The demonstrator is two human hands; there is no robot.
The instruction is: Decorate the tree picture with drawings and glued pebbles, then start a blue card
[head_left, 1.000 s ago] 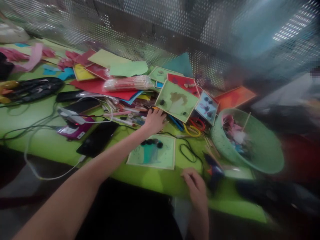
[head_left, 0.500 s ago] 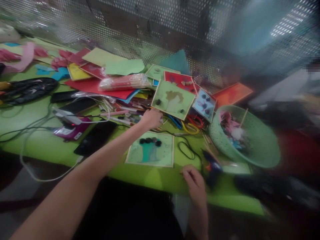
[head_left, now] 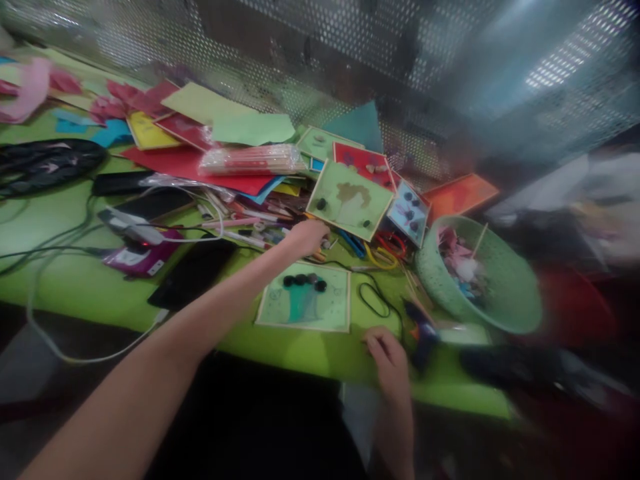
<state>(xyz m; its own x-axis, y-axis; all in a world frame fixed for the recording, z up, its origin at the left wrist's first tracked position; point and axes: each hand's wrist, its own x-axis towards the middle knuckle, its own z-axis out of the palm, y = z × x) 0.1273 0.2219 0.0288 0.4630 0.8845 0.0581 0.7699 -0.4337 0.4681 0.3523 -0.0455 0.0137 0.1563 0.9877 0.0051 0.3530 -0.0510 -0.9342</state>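
Note:
My left hand (head_left: 306, 237) reaches across the lime-green table (head_left: 75, 280) into a heap of pens and markers (head_left: 253, 223). Its fingers are curled down among them; what they hold, if anything, is hidden. Just below it lies a pale green card (head_left: 303, 305) with a teal tree shape and dark buttons. My right hand (head_left: 389, 357) rests at the table's near edge, fingers bent, beside a dark blue glue gun (head_left: 423, 332). A second green card (head_left: 349, 199) with a brown tree leans behind the left hand.
A mint-green basket (head_left: 505, 293) with scraps stands at the right. Coloured paper sheets (head_left: 225, 120), a bag of sticks (head_left: 253, 160), phones (head_left: 193, 273), cables (head_left: 55, 253) and scissors (head_left: 383, 250) crowd the table. A perforated metal wall runs behind.
My left hand has closed its fingers down into the pens. My right hand has shifted slightly along the table edge. The view has drifted a little.

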